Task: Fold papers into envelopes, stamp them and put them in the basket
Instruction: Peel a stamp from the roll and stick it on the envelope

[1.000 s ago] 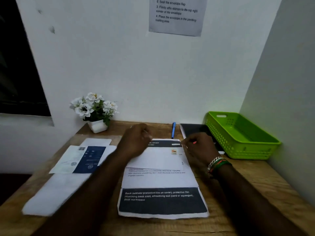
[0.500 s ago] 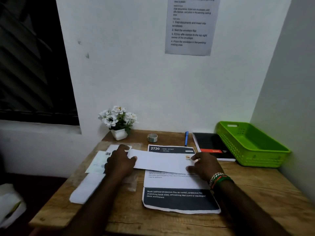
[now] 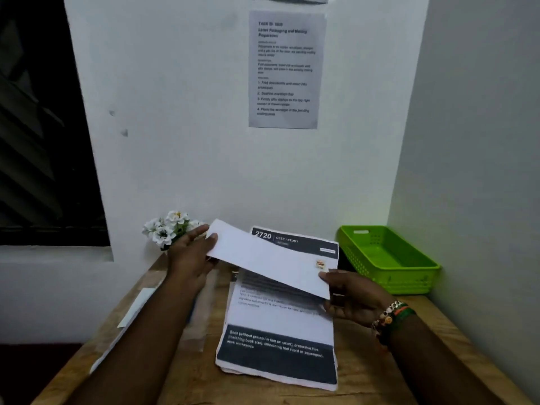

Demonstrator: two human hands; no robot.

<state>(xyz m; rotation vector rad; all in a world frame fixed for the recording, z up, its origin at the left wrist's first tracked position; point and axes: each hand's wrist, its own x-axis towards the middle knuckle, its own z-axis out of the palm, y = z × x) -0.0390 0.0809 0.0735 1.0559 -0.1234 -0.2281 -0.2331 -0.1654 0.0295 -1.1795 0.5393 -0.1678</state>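
Note:
A white envelope [image 3: 267, 257] with a small stamp [image 3: 320, 263] near its right end hangs above the table, tilted down to the right. My left hand [image 3: 191, 252] pinches its left end, thumb on top. My right hand [image 3: 350, 296] holds its right end from below, thumb by the stamp. Under the envelope lies a stack of printed papers [image 3: 280, 340] with dark header and footer bands. The green basket [image 3: 388, 258] stands at the back right against the wall, with nothing visible inside.
A pot of white flowers [image 3: 168, 228] stands at the back left behind my left hand. More white sheets [image 3: 137, 306] lie on the wooden table [image 3: 377, 375] under my left forearm. An instruction sheet [image 3: 285, 70] hangs on the wall.
Both hands have lifted the envelope off the papers and raised it; before, it lay flat with my hands at its ends. The view has tilted upward.

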